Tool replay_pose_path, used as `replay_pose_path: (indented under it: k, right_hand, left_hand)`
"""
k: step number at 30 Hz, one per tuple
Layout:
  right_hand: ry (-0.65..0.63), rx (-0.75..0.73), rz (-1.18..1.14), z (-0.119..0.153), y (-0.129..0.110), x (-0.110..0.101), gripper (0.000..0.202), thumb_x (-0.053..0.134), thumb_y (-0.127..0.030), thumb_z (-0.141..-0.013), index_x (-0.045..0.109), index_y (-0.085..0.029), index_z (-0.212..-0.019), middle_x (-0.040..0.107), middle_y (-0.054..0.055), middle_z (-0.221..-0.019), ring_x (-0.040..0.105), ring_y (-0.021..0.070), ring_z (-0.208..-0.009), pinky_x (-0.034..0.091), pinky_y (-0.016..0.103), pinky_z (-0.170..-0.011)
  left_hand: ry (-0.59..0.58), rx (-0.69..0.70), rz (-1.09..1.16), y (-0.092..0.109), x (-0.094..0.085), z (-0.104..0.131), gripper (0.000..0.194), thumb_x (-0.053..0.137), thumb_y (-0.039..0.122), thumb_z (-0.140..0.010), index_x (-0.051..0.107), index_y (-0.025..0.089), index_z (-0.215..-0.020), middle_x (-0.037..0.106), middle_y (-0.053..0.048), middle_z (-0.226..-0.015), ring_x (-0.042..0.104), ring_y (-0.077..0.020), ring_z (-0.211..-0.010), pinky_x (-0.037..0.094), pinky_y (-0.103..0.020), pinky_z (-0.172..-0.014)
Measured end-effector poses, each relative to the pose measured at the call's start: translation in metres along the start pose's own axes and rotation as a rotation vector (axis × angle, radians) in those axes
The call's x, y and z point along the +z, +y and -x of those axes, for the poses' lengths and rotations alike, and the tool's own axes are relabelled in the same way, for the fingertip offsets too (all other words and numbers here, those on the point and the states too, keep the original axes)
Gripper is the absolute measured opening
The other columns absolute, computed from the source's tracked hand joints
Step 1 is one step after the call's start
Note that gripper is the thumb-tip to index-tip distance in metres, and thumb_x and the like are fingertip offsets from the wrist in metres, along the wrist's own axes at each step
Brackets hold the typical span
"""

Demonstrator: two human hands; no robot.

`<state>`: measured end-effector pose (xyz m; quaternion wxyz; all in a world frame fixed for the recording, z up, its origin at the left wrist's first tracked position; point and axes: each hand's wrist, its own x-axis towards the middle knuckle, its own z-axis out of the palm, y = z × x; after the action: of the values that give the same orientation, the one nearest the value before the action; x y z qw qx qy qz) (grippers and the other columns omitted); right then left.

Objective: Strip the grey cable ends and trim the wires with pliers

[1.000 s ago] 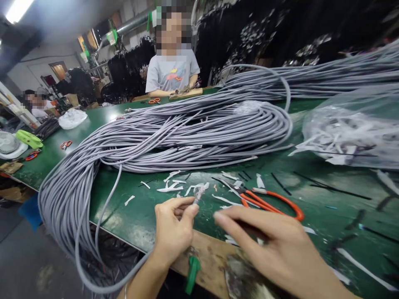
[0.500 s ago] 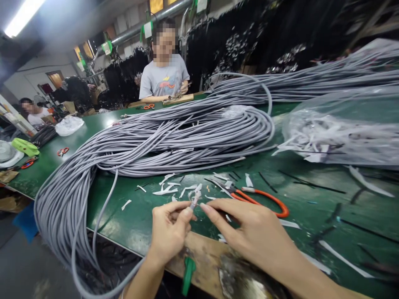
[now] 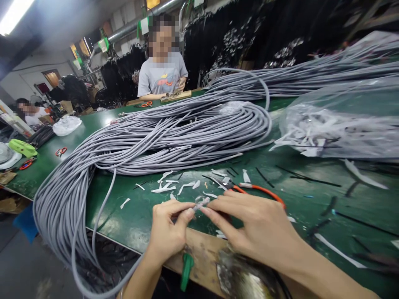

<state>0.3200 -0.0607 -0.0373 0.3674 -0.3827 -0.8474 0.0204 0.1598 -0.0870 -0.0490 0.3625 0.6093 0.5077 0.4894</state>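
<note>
Between thumb and forefinger, my left hand (image 3: 170, 228) pinches a grey cable (image 3: 124, 282) close to its end; the cable runs down past my left wrist. Whitish, frayed material (image 3: 202, 202) sticks out of that end. My right hand (image 3: 249, 220) has its thumb and fingertips closed on this frayed material, right beside my left fingertips. Scissors with orange handles (image 3: 264, 189) lie just behind my right hand, which covers part of them.
A large bundle of grey cables (image 3: 174, 137) crosses the green table (image 3: 131, 220). White scraps (image 3: 165, 187) and black strips lie about. At right is a clear plastic bag (image 3: 343, 128) with white scraps. A person (image 3: 162, 74) works across the table; another sits far left.
My right hand has moved slightly left and up, and its fingertips now close on the frayed cable end, which has tipped to the right. The view has shifted a little.
</note>
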Motion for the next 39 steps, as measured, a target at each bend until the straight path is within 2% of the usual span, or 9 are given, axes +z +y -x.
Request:
replay_pose_path:
  k: [5,9,12,14,17,21,24,30,39]
  right_hand:
    - [-0.248,0.211,-0.52,-0.005,0.002,0.006,0.046,0.042,-0.041,-0.088,0.054,-0.018,-0.05,0.046,-0.002,-0.043,0.04,0.0106,-0.041,0.029,0.022,-0.04]
    - [-0.278,0.301,-0.783,-0.003,0.002,0.016,0.049,0.048,-0.054,-0.082,0.052,-0.018,-0.049,0.042,-0.003,-0.044,0.036,0.01,-0.041,0.026,0.022,-0.038]
    - [-0.175,0.335,-0.755,0.002,-0.005,0.009,0.048,0.05,-0.053,-0.082,0.055,-0.019,-0.05,0.05,-0.001,-0.047,0.045,0.0129,-0.045,0.036,0.023,-0.043]
    - [0.001,0.359,-0.701,0.005,-0.01,-0.001,0.045,0.053,-0.052,-0.082,0.056,-0.02,-0.051,0.055,0.001,-0.05,0.051,0.0156,-0.05,0.043,0.025,-0.05]
    - [0.24,0.472,-0.633,0.004,-0.012,-0.01,0.037,0.056,-0.048,-0.08,0.057,-0.022,-0.055,0.056,0.002,-0.054,0.052,0.0165,-0.051,0.043,0.026,-0.048]
    - [0.019,0.58,-0.61,-0.004,-0.006,0.004,0.02,0.065,-0.039,-0.066,0.064,-0.019,-0.067,0.038,-0.005,-0.043,0.037,0.0114,-0.038,0.031,0.023,-0.034]
    - [-0.156,0.583,-0.7,-0.007,-0.006,0.017,0.026,0.062,-0.035,-0.066,0.068,-0.015,-0.082,0.043,-0.005,-0.046,0.042,0.0107,-0.039,0.035,0.022,-0.036]
    - [-0.083,0.582,-0.735,-0.004,-0.011,0.017,0.021,0.057,-0.032,-0.07,0.07,-0.015,-0.074,0.067,0.004,-0.063,0.059,0.0158,-0.05,0.047,0.023,-0.045]
    - [-0.031,0.551,-0.641,-0.006,-0.01,0.019,0.02,0.051,-0.027,-0.065,0.068,-0.017,-0.064,0.066,0.003,-0.056,0.06,0.0171,-0.048,0.047,0.024,-0.044]
  left_hand:
    - [-0.161,-0.21,0.357,0.004,-0.007,-0.003,0.046,0.068,0.055,-0.066,0.074,0.01,-0.074,0.054,-0.002,-0.053,0.028,-0.0031,-0.038,0.024,-0.019,-0.038]
    - [-0.174,-0.283,0.45,0.002,-0.007,-0.001,0.05,0.071,0.056,-0.059,0.073,0.009,-0.075,0.054,-0.001,-0.051,0.029,-0.0023,-0.036,0.025,-0.018,-0.037]
    - [-0.003,-0.225,0.306,-0.005,-0.003,0.0,0.035,0.069,0.044,-0.067,0.073,0.01,-0.077,0.061,-0.005,-0.059,0.045,-0.0079,-0.044,0.037,-0.019,-0.043]
    - [0.118,-0.18,0.177,-0.009,0.0,0.001,0.023,0.065,0.032,-0.071,0.073,0.011,-0.079,0.066,-0.007,-0.068,0.057,-0.0128,-0.055,0.044,-0.021,-0.052]
    - [0.15,-0.201,0.172,-0.012,0.003,0.002,0.021,0.063,0.027,-0.072,0.071,0.011,-0.082,0.066,-0.007,-0.068,0.06,-0.0141,-0.058,0.047,-0.021,-0.054]
    - [0.164,-0.198,0.245,-0.009,0.005,0.004,0.025,0.064,0.031,-0.072,0.069,0.01,-0.086,0.06,-0.003,-0.062,0.051,-0.0091,-0.048,0.039,-0.018,-0.045]
    - [0.123,-0.183,0.234,-0.007,0.007,0.006,0.025,0.063,0.029,-0.074,0.068,0.011,-0.092,0.056,-0.001,-0.063,0.045,-0.006,-0.045,0.033,-0.016,-0.041]
    - [0.086,-0.182,0.174,-0.009,0.011,0.007,0.028,0.064,0.026,-0.074,0.067,0.014,-0.099,0.055,-0.001,-0.068,0.049,-0.0074,-0.05,0.04,-0.016,-0.045]
    - [0.057,-0.183,0.135,-0.007,0.011,0.008,0.027,0.06,0.021,-0.075,0.067,0.015,-0.1,0.058,-0.002,-0.07,0.05,-0.0077,-0.052,0.041,-0.016,-0.048]
